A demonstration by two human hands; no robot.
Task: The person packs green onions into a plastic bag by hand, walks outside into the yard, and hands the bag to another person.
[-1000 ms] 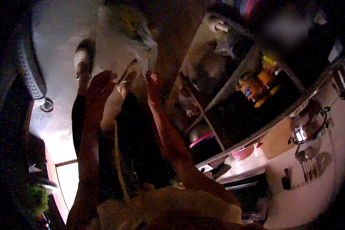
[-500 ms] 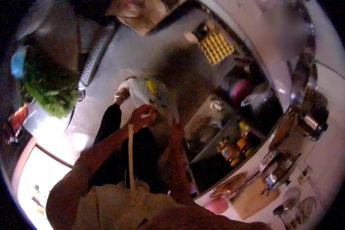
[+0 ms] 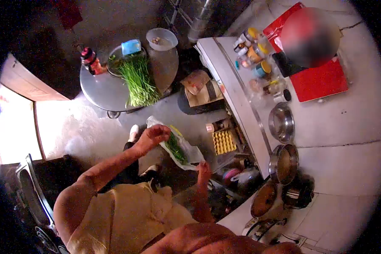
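A white plastic bag (image 3: 193, 153) with yellow print hangs stretched between my two hands, its mouth spread towards me. Inside it lie long green stalks (image 3: 175, 148) that look like leafy greens. My left hand (image 3: 155, 136) is closed on the bag's upper left edge, with fingers bent together. At the lower right corner, my right hand (image 3: 204, 170) grips the other side of the rim. Beyond the bag, a big bunch of green garlic chives (image 3: 139, 80) lies on a round table (image 3: 98, 94), apart from both hands.
On the table stand a blue packet (image 3: 131, 46), a clear plastic bowl (image 3: 162, 40) and a red-capped bottle (image 3: 90, 59). A yellow egg tray (image 3: 223, 142) sits low to the right. The white counter (image 3: 228, 63) carries jars, a steel bowl (image 3: 281, 122) and pots.
My view has swung, bringing the round table and chives into clear sight. My hands have moved further apart, and the bag is now spread, showing the greens inside.
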